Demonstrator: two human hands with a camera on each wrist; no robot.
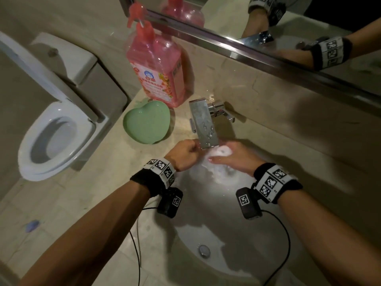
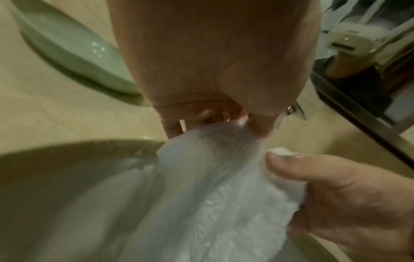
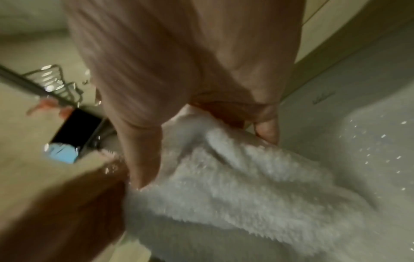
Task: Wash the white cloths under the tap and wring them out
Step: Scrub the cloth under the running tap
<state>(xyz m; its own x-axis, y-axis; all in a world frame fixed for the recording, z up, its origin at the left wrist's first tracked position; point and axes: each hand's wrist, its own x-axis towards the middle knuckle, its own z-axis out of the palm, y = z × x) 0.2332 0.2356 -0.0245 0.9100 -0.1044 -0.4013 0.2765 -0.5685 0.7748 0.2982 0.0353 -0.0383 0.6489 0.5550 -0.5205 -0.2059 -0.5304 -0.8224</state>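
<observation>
Both hands, left hand (image 1: 185, 154) & right hand (image 1: 237, 159), grip white cloth (image 1: 221, 151) under tap (image 1: 204, 120) over sink (image 1: 206, 271).

This is a home bathroom. A white toilet (image 1: 55, 129) with its seat and lid raised stands at the left beside a beige stone tabletop (image 1: 99, 182), into which an oval white sink (image 1: 237, 234) with a metal drain plug (image 1: 204, 250) is set. At the far side a chrome tap (image 1: 206, 122) juts from the stone upstand below a metal-framed wall mirror (image 1: 268, 19), and left of the tap stand a pink pump bottle of detergent (image 1: 158, 65) and a green heart-shaped dish (image 1: 147, 122).
</observation>
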